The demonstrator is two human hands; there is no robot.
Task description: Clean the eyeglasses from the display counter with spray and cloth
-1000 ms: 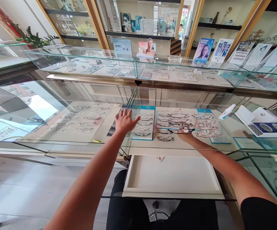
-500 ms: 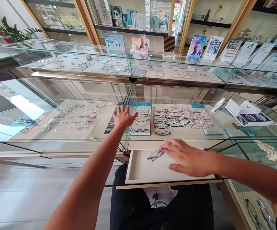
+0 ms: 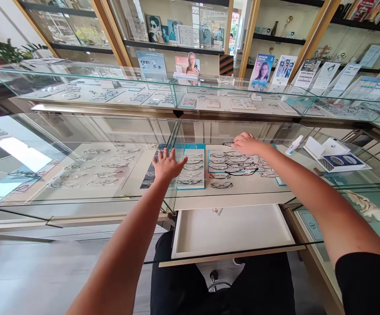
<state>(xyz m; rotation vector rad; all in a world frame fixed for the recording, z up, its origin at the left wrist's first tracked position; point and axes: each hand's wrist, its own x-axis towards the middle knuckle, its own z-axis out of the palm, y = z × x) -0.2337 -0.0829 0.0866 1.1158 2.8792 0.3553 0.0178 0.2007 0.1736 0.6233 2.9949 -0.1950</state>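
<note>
the left hand (image 3: 167, 167), left of centre, is spread, perhaps for balance; the right hand (image 3: 248, 145), upper centre, meets dark glasses (image 3: 228, 143), grip unclear.

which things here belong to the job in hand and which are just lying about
Seem part of the job:
dark, thin-rimmed eyeglasses at the right hand
rows of other thin-rimmed eyeglasses
open white rectangular drawer, perhaps

Seem just lying about:
small white bottle
open white-and-blue box
crumpled cream cloth
</note>
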